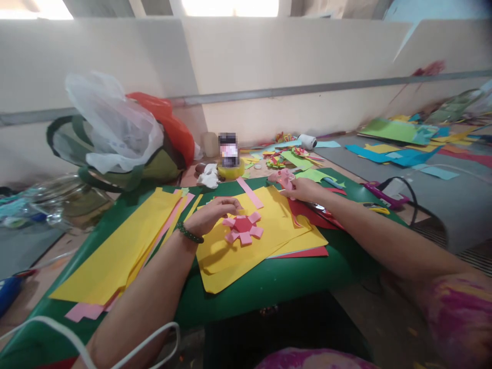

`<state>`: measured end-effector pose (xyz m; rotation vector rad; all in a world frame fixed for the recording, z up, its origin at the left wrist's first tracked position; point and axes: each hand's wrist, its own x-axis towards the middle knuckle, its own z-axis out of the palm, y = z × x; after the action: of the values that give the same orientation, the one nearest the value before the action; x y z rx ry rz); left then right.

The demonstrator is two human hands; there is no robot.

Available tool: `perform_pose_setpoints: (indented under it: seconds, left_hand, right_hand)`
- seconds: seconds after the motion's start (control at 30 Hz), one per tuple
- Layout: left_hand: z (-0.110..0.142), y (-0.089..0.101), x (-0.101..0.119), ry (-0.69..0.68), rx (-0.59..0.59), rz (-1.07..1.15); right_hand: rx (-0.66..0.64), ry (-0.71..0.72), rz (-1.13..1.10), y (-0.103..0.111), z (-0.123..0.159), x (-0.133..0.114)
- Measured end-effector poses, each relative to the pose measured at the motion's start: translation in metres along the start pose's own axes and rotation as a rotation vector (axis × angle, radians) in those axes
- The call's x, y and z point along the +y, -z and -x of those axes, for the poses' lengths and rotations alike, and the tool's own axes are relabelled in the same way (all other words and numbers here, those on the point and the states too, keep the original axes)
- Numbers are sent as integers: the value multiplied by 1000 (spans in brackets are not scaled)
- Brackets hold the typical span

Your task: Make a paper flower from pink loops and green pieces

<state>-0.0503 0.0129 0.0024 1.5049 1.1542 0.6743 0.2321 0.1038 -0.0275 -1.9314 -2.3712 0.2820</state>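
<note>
Yellow paper strips (119, 246) on green desk (284, 284) | left hand (209, 215): fingertips drawn together, just beside the flower's upper-left petals | pink-and-red paper flower (243, 224): flat on yellow sheet (219, 274), between both hands | right hand (307, 189): reaching to pink paper pieces (282, 177), touching; cannot tell whether grip pinches them | scissors (319, 207): below right wrist, partly hidden
</note>
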Motion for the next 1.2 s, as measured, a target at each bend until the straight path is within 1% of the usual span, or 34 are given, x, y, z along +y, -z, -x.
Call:
perform_pose_setpoints:
  seconds: [0.07, 0.13, 0.23, 0.33, 0.37, 0.4, 0.43, 0.5, 0.57, 0.6, 0.67, 0.7, 0.77, 0.87, 0.97, 1.1, 1.2]
  left_hand:
    - [-1, -2, -1, 33, 82, 113]
    - [-3, -3, -1, 35, 140, 223]
    - [-3, -5, 0, 29, 162, 344]
    - [-3, -7, 2, 28, 164, 422]
    - [-3, -9, 2, 23, 166, 437]
    - [-3, -10, 2, 16, 169, 444]
    - [-3, -12, 1, 9, 172, 444]
    - [-3, -15, -1, -9, 184, 428]
    - [-4, -18, -4, -33, 189, 386]
    - [-5, -19, -6, -47, 188, 355]
    - [-6, -20, -9, -68, 192, 289]
    - [-6, -20, -10, -72, 197, 264]
    - [-7, -20, -11, -65, 214, 236]
    - [-7, -21, -10, -74, 221, 217]
    - [-7, -24, -9, -94, 216, 215]
    - [-6, -27, -7, -65, 240, 228]
    - [-5, -28, -6, -56, 239, 204]
  right_hand:
    - [-32, -6, 35, 2, 3, -3]
    - [-36, -16, 74, 4, 5, -6]
    - [-35, -57, 142, 11, 11, -12]
    - [26, -118, 201, 24, 30, -24]
    - [64, -96, 188, 29, 38, -31]
    - [98, -22, 141, 34, 46, -38]
    - [132, 61, 55, 38, 55, -46]
    - [219, 248, -219, 40, 67, -65]
    - [212, 381, -488, 36, 71, -83]
    - [174, 416, -582, 31, 70, -91]
    - [123, 468, -691, 18, 63, -102]
    - [131, 487, -721, 12, 59, -106]
    - [188, 514, -765, 0, 50, -109]
    - [234, 509, -843, -10, 42, -108]
    - [230, 517, -914, -14, 40, -105]
    - [253, 551, -945, -17, 41, -103]
    - [245, 561, -957, -20, 41, -102]
